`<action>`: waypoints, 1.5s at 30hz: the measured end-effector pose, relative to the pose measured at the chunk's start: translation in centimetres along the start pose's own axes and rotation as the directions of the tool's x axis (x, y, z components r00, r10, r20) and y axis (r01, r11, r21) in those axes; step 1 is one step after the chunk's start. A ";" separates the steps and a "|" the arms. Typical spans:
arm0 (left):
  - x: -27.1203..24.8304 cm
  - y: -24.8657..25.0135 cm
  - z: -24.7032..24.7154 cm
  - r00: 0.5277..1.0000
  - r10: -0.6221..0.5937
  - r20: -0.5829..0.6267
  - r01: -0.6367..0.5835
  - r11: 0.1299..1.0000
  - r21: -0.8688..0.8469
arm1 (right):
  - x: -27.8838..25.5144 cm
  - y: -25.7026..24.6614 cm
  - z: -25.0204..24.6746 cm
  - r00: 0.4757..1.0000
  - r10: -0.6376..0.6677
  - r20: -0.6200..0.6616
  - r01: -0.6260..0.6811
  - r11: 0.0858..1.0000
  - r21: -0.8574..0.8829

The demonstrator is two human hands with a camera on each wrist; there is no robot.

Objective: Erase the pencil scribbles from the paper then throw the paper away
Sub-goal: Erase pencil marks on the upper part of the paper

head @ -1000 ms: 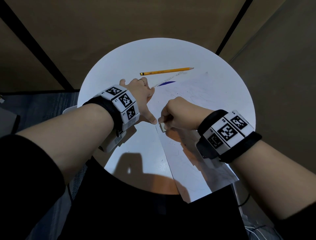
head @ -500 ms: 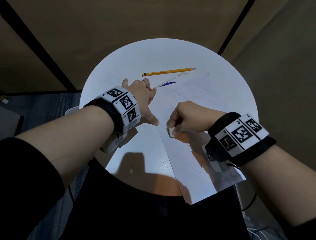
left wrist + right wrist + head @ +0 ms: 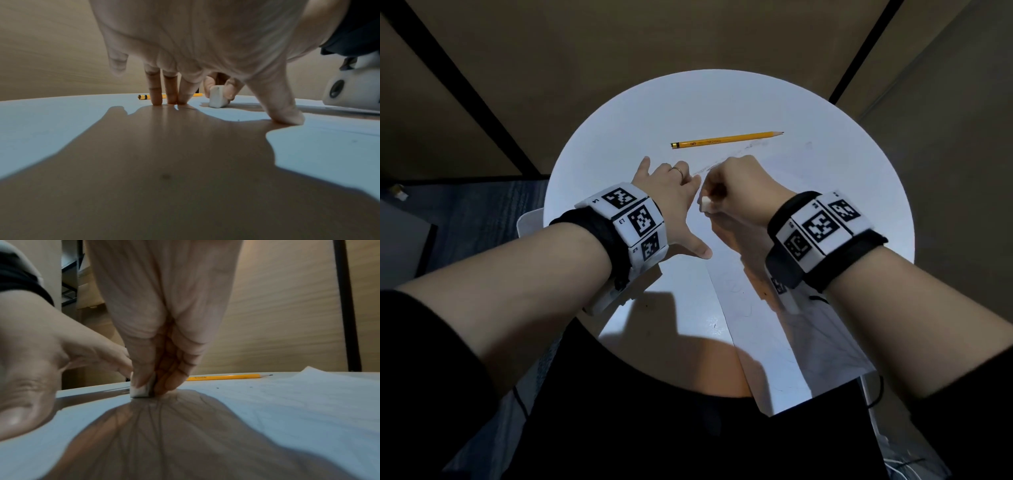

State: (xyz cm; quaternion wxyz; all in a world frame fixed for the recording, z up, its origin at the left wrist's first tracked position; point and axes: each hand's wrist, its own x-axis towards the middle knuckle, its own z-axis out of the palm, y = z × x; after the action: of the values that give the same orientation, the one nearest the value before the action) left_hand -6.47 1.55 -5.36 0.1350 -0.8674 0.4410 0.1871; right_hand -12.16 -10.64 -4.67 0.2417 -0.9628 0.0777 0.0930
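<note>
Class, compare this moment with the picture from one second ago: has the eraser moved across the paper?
Yes. The eraser, pinched in the right hand, has moved up the paper, away from the person and closer to the pencil.

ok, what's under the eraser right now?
The eraser, pinched by the right hand, presses on the paper, which lies on the round table. Any scribbles directly beneath it are covered.
</note>
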 end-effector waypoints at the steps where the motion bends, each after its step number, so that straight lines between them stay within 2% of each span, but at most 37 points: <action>1: 0.0 0.0 0.1 1.000 -0.003 -0.001 0.003 1.000 0.003 | -0.3 0.1 0.1 1.000 -0.005 0.007 0.005 1.000 0.011; 7: 0.0 0.2 0.2 1.000 -0.023 0.020 0.022 0.999 0.034 | -2.0 0.2 -0.5 0.987 -0.048 0.155 0.048 0.999 0.006; 13: -0.1 0.3 0.5 1.000 -0.026 0.015 0.026 0.999 0.025 | -1.6 -0.1 0.4 0.999 -0.027 0.025 0.027 1.000 -0.007; 19: 0.0 0.3 0.6 1.000 -0.020 -0.020 0.021 0.999 0.039 | -2.9 0.2 -0.2 0.990 -0.026 0.141 0.027 1.000 -0.007; 25: 0.1 0.4 0.6 0.999 0.001 -0.042 0.000 1.000 0.023 | -1.9 0.0 0.6 1.000 -0.018 0.016 0.019 0.999 -0.045; 31: 0.0 0.5 0.1 0.998 0.017 -0.057 -0.016 1.000 0.021 | -3.6 0.6 0.5 0.998 0.029 0.057 -0.033 0.997 0.074; 38: -0.3 0.1 0.0 0.999 0.022 -0.048 -0.022 1.000 0.011 | -2.8 0.6 -0.4 0.989 0.064 0.130 -0.076 0.994 0.083; 42: -0.3 0.2 0.2 0.999 0.012 -0.039 -0.011 1.000 0.020 | -0.8 0.4 -1.2 0.998 0.045 -0.041 -0.043 0.998 0.050; 45: -0.1 0.2 0.2 1.000 0.007 -0.027 -0.006 1.000 0.031 | 0.8 0.1 -0.7 0.997 0.021 -0.076 -0.024 0.999 -0.036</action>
State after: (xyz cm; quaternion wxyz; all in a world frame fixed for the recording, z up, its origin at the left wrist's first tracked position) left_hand -6.70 1.62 -5.54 0.1418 -0.8662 0.4484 0.1690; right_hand -11.30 -11.11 -4.32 0.2199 -0.9689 0.0958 0.0608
